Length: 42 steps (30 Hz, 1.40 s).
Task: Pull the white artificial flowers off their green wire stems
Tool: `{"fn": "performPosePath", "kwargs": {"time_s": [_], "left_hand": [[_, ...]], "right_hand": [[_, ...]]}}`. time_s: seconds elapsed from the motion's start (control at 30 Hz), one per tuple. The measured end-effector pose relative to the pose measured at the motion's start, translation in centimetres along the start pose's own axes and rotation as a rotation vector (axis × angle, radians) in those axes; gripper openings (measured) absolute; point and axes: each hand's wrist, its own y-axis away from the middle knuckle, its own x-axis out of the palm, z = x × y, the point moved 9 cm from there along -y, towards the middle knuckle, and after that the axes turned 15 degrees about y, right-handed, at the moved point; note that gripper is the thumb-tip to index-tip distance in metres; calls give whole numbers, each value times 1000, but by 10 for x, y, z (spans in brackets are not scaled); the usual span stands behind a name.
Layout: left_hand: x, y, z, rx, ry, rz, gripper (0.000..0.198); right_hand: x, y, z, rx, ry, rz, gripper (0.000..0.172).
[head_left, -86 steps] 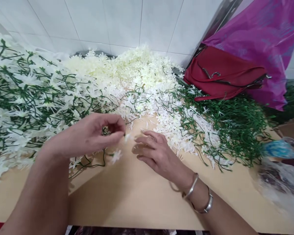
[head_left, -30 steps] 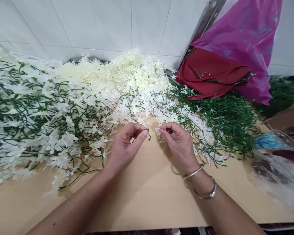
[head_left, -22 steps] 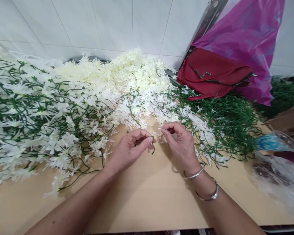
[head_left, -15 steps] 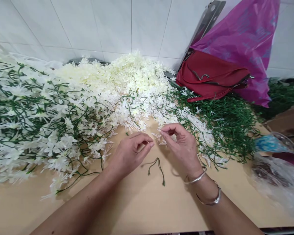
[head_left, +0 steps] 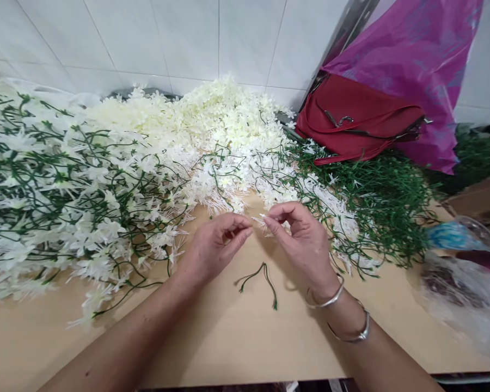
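Note:
My right hand (head_left: 300, 234) pinches a small white stamen piece (head_left: 261, 219) between thumb and fingertips, its thin prongs pointing left. Opposite it, my left hand (head_left: 216, 242) has thumb and index finger brought close together, a short gap from the stamen piece. Whatever those left fingertips hold, if anything, is too small to make out. Below the hands a bent green plastic stem (head_left: 264, 267) stands on the table. Loose white stamens (head_left: 220, 201) and cream petals (head_left: 228, 111) are heaped just beyond the fingers.
Finished-looking white flowers on green stems (head_left: 85, 196) pile up at left. Bare green stems (head_left: 375, 201) lie at right under a red handbag (head_left: 359, 117), beside a purple plastic bag (head_left: 424, 71). A plastic cup (head_left: 463, 234) and a clear bag (head_left: 461, 299) sit near the right edge.
My left hand has shifted slightly up and left, its fingertips nearer the level of the right ones. My right hand keeps its pinch on the white stamen piece. The view has tilted slightly.

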Motion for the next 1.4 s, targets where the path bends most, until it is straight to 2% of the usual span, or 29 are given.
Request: {"fn": "performPosePath", "kwargs": {"time_s": [0.07,0.13,0.2,0.27,0.37,0.43,0.53,0.67,0.8,0.93,1.1,1.27,1.4], "left_hand": [[13,3,-8,52,-62,151,9],[31,9,-13,109,-110,334,18],[46,16,-16,164,-165,468,26],[54,20,-16,197,-224,522,21],[59,21,-16,215,-266,540,5],[58,20,-16,201,-258,550,8],[46,16,-11,125,-200,499,11],[19,4,0,-8,-37,285,15],[4,-3,-1,-39,55,138,28],[3,-3,3,-87,120,118,20],[5,1,16,-147,198,89,21],[13,3,22,-189,205,109,22],[11,1,13,-157,115,105,16]], "right_hand": [[-7,-2,-6,24,1,-52,8],[-12,-3,-9,33,19,-79,11],[-16,-5,-10,29,65,-88,14],[-18,-6,-8,13,117,-87,13],[-19,-7,-2,-25,173,-88,10],[-18,-7,1,-47,186,-89,9],[-19,-6,-1,-40,180,-95,8],[-21,-6,-8,8,131,-89,7],[-17,-8,-10,26,62,-43,8],[-7,-7,-8,58,-41,49,8],[14,1,-11,187,-312,200,12],[27,7,-6,197,-389,243,9],[28,7,-3,178,-361,244,9]]}}
